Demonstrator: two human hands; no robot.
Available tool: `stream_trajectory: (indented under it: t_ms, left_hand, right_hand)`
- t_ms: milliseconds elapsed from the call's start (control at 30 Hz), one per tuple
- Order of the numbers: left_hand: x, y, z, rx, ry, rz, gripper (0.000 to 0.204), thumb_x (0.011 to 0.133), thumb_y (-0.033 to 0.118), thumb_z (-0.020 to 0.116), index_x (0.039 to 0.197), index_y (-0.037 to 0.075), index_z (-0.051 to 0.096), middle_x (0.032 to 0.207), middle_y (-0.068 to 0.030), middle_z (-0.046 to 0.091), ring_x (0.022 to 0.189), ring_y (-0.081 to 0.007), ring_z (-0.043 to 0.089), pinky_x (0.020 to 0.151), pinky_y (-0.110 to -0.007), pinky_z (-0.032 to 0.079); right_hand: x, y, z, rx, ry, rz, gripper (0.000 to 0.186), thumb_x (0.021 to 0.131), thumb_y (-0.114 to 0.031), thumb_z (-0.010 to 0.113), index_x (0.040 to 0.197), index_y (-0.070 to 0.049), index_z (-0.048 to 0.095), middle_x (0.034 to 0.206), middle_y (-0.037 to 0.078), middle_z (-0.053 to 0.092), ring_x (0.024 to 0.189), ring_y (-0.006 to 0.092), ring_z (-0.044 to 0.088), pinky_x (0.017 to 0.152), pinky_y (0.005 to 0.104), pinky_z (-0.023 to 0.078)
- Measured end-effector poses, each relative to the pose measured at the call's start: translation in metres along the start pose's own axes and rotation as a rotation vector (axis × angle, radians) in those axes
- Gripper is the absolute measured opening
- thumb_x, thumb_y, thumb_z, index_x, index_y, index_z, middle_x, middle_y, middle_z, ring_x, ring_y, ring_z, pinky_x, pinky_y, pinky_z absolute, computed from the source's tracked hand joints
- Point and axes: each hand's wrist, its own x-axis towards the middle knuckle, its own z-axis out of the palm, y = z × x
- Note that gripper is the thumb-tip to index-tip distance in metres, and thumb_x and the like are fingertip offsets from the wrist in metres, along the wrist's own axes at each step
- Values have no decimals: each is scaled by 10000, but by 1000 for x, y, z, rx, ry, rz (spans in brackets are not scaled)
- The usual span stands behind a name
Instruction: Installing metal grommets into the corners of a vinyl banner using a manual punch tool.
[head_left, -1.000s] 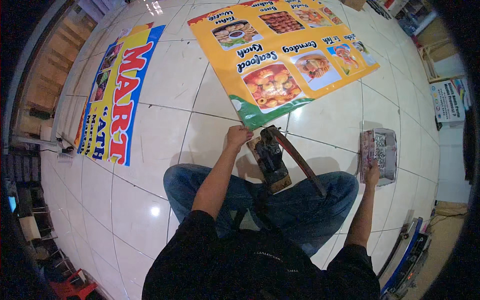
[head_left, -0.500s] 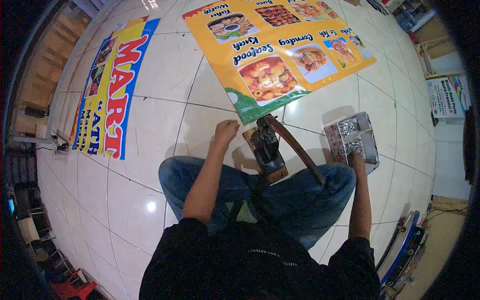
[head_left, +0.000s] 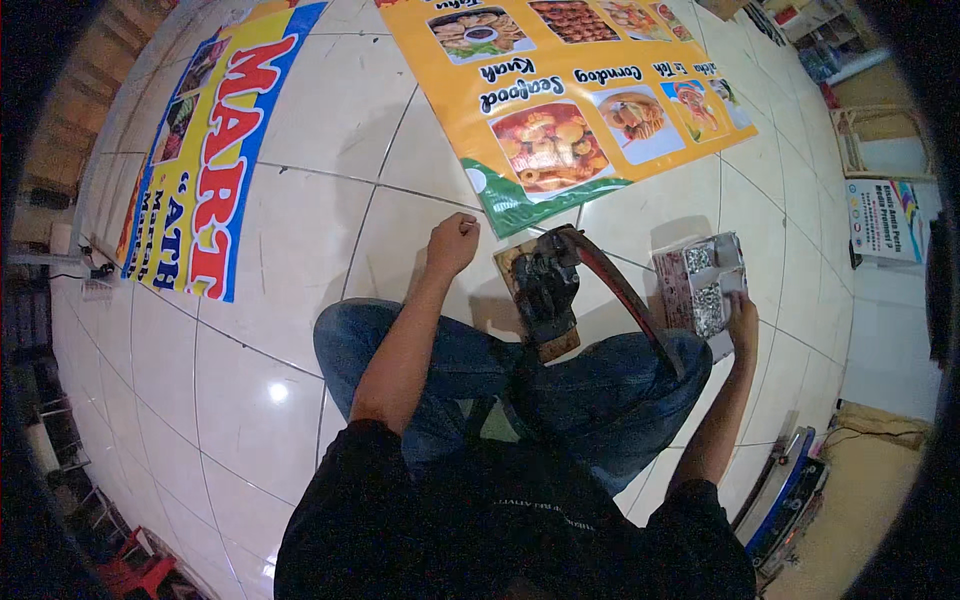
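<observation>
My left hand (head_left: pixel 453 243) is closed, held above the floor by the corner of a yellow printed banner (head_left: pixel 640 160); what its fingers hold, if anything, is too small to make out. On the floor between my knees stands a dark hand press (head_left: pixel 545 285) on a wooden base, its long curved lever (head_left: pixel 625 290) reaching toward my right knee. A divided box (head_left: pixel 675 290) with small silvery metal pieces (head_left: pixel 708 308) lies to the right. At its right-hand compartment is my right hand (head_left: pixel 743 325), fingers bent together; their contents are hidden.
Another banner (head_left: pixel 215 170), yellow and blue with red letters, is spread on the white tiled floor (head_left: pixel 290 230) at the left. A red plastic stool (head_left: pixel 140 570) is at lower left. Long blue and black objects (head_left: pixel 785 500) lie at lower right. A printed sign (head_left: pixel 888 220) stands by the right wall.
My right hand has drawn out of the metal pieces and shifted to the box's right side. My left hand stays closed. The whole view has shifted slightly.
</observation>
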Motion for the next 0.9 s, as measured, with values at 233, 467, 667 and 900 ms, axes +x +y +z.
stream_trajectory:
  t_ms: [233, 467, 667, 900]
  left_hand:
    - [3, 10, 15, -586, -349, -412, 313, 915, 203, 569, 1128, -26, 577, 1046, -133, 654, 963, -230, 645, 837, -322, 524]
    - [0, 30, 1, -852, -340, -535, 357, 924, 239, 554, 1163, -26, 544, 1111, -142, 626, 1002, -228, 624, 861, -321, 516]
    - [3, 27, 3, -374, -206, -273, 278, 880, 168, 606, 1104, 3, 599, 1099, -147, 624, 998, -233, 618, 851, -342, 513]
    - [1, 21, 9, 255, -79, 465, 328, 798, 189, 694, 1103, 72, 658, 1038, -129, 616, 974, -313, 590, 897, -393, 475]
  right_hand:
    - [12, -177, 139, 443, -581, -320, 332, 918, -174, 548, 1211, -22, 580, 1026, 51, 620, 915, 143, 558, 800, 270, 452]
    - [31, -178, 241, 1138, -707, 52, 343, 879, -143, 581, 1197, -13, 574, 1115, 98, 613, 1005, 188, 557, 885, 313, 448]
    - [30, -171, 257, 1083, -809, 70, 385, 849, -142, 621, 1203, -1, 563, 1166, 113, 593, 1065, 196, 538, 927, 331, 432]
    - [13, -192, 207, 883, -729, -59, 441, 813, -141, 667, 1210, 13, 549, 1225, 132, 569, 1135, 206, 516, 976, 352, 413]
